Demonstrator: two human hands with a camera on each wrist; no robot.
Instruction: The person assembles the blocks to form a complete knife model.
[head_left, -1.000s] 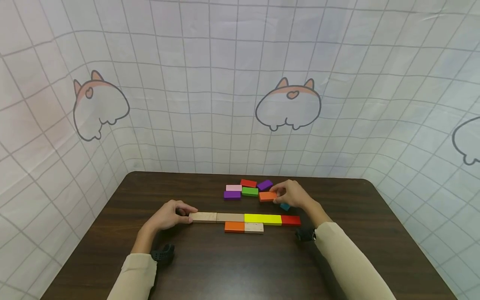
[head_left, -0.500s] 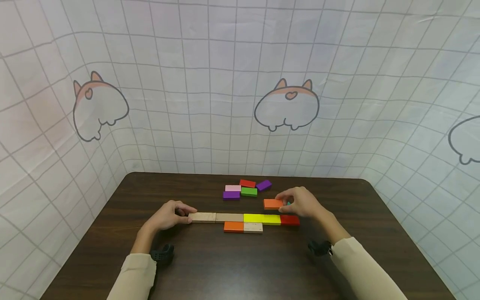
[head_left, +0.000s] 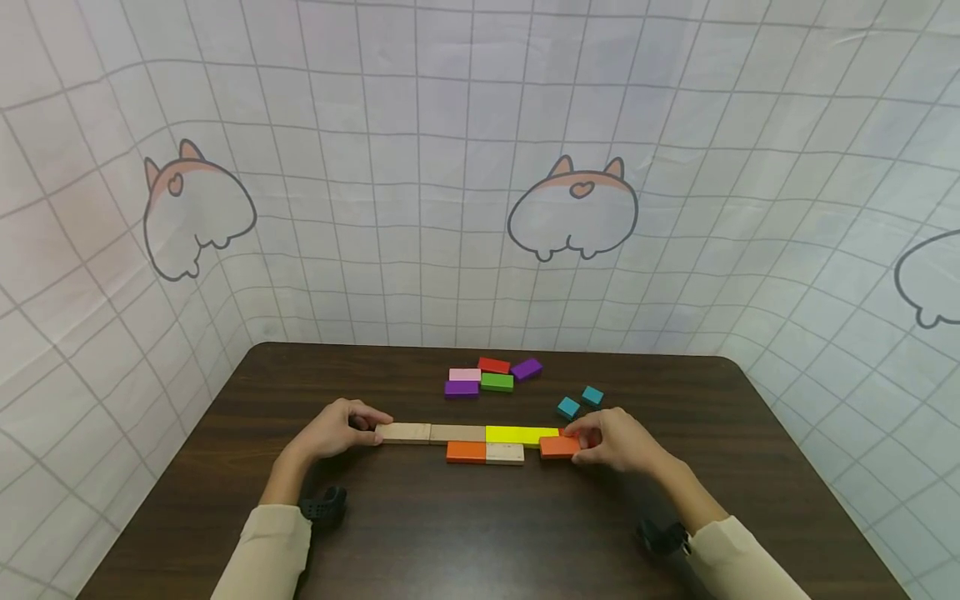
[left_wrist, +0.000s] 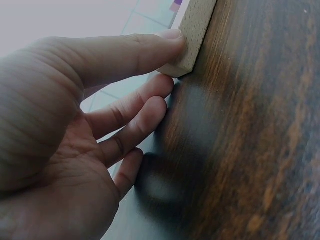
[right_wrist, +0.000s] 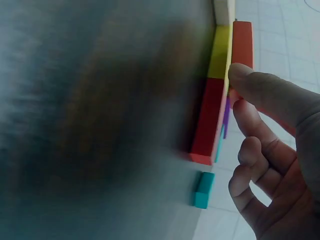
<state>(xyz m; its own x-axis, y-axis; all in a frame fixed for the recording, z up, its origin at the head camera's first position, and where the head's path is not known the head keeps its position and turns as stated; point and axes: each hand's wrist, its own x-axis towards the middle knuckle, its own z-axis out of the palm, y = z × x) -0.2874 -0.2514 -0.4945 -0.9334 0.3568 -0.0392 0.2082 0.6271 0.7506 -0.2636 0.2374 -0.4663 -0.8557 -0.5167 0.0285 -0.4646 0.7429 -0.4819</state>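
Observation:
My left hand [head_left: 335, 431] pinches the left end of a plain wooden block [head_left: 404, 433] between thumb and fingers; the left wrist view shows the thumb on the block's side [left_wrist: 197, 30]. That block starts a row lying on the table, followed by a second plain wooden block [head_left: 458, 434], a yellow stretch [head_left: 517, 435] and a red block [right_wrist: 207, 120]. My right hand [head_left: 624, 442] pinches an orange block [head_left: 558, 448] by its right end, in front of the row's right part. In the head view it mostly hides the red block.
Against the row's front side lie another orange block [head_left: 466, 452] and a pale block [head_left: 505, 453]. Farther back sit purple [head_left: 461, 389], pink [head_left: 465, 375], green [head_left: 497, 382] and red [head_left: 494, 365] blocks, plus a second purple one [head_left: 527, 369]. Two small teal blocks [head_left: 568, 407] lie behind my right hand.
My right hand has brought the orange block from the back group toward me, across the row's right part. Both teal blocks are now uncovered. My left hand stays at the wooden block.

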